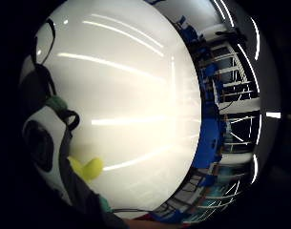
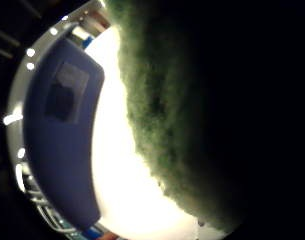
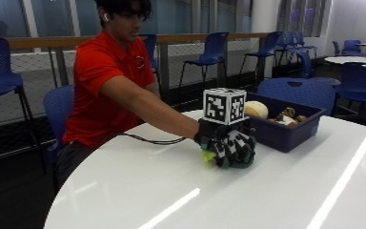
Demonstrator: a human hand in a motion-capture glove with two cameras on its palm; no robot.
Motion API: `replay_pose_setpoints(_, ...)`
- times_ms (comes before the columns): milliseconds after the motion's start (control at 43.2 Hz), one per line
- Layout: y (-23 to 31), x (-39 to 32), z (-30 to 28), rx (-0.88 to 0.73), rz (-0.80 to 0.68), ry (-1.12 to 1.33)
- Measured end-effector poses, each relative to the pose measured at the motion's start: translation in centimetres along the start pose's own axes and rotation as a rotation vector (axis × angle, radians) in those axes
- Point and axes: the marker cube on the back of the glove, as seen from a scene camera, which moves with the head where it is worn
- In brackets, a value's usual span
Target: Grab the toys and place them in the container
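Glossy white table [image 3: 170,191] under a row of blue chairs, and the gloved right hand [image 3: 230,148] sits low on it, fingers curled down around a green plush toy [image 3: 208,155] whose yellow-green edge peeks out on the person's side. From the thumb-side palm view, green fuzz [image 2: 162,110] fills the frame, right against the palm. Just beyond the knuckles stands the blue container [image 3: 284,126], already holding toys, so I'd say lift and carry forward.

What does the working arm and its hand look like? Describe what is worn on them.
The right hand wears a black glove dotted with white markings. The arm above it is bare up to the short sleeve of a red shirt.
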Motion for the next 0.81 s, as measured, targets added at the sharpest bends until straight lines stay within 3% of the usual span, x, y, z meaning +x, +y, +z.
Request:
replay_pose_setpoints(162, 1.1, -0.6, -2.7, -0.042, -0.017, -0.088)
replay_pose_setpoints(533, 2.2, -4.3, -15.7, 0.084, -0.087, -0.068)
replay_pose_setpoints(811, 3.7, -8.8, -19.7, 0.094, -0.147, -0.095)
